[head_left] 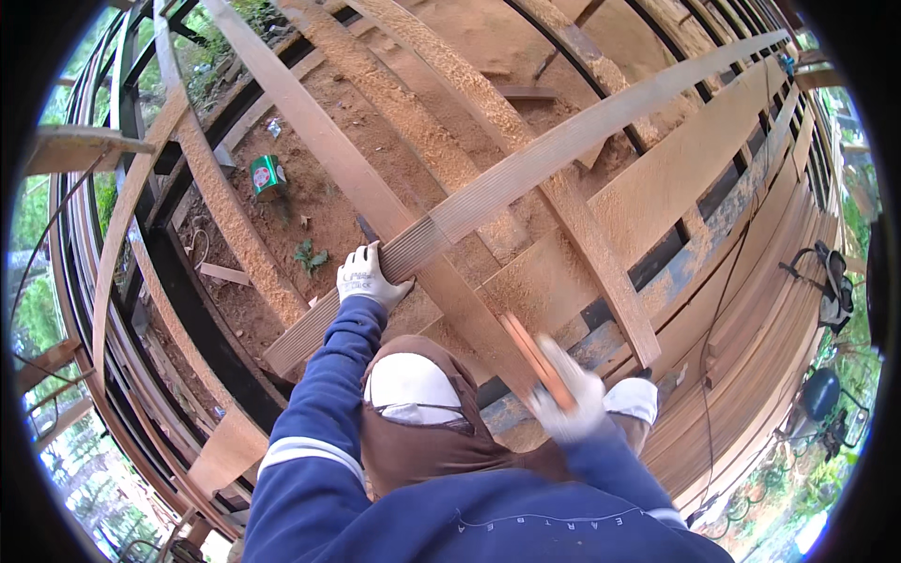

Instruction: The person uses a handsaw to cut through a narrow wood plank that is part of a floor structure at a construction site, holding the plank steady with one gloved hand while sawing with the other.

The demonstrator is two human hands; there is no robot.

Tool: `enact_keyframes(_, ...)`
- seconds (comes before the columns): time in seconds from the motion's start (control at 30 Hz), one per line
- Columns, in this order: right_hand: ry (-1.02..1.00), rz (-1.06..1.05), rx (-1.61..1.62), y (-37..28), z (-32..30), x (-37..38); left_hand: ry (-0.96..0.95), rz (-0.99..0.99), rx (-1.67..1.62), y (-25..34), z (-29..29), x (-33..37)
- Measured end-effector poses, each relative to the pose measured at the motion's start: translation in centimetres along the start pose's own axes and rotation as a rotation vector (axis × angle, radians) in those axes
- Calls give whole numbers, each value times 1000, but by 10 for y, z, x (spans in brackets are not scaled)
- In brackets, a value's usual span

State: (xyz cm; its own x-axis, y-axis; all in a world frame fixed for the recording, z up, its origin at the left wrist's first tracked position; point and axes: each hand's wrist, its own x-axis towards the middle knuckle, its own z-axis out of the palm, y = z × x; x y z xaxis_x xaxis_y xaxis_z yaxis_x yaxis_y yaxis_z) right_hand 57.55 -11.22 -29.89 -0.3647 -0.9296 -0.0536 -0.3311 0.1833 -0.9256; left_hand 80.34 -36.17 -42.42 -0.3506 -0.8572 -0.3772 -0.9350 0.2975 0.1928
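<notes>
A long grooved wooden board [526, 183] runs slantwise from near my left knee to the far right, lying across other planks. My left hand [368, 279], in a white glove, grips this board near its close end, fingers over the far edge and thumb along the near side. Under it a plain plank [328, 141] crosses from the far left toward my right hand. My right hand [574, 402], also gloved and smeared by motion, is closed around a slim orange-brown block [537, 358], held low beside the plank's near end. What the block is cannot be made out.
Black metal beams [178, 272] and sawdust-covered planks [235, 216] form an open frame over bare soil. A green can [267, 177] lies on the ground. Boards are stacked [751, 347] at the right, with a dark cable [723, 319] across them.
</notes>
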Motion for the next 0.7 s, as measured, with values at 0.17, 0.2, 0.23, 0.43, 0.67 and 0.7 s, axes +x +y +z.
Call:
enact_keyframes(0.17, -133, 155, 173, 22, -11, -28, -3, 8, 30, 4, 3, 7)
enact_keyframes(0.2, -138, 145, 163, 24, 10, 11, -12, 4, 34, 4, 4, 7)
enact_keyframes(0.23, -135, 138, 150, 24, 29, 49, -16, 11, 33, 9, 3, 9)
enact_keyframes(0.43, 42, -79, 0, 1, 5, 23, 20, 18, 37, 5, 4, 14)
enact_keyframes(0.67, -153, 44, -110, 22, -9, -12, 21, 30, 59, 4, 6, 9)
enact_keyframes(0.7, -92, 43, -58, 27, 11, 22, 34, 49, 60, 5, 8, 10)
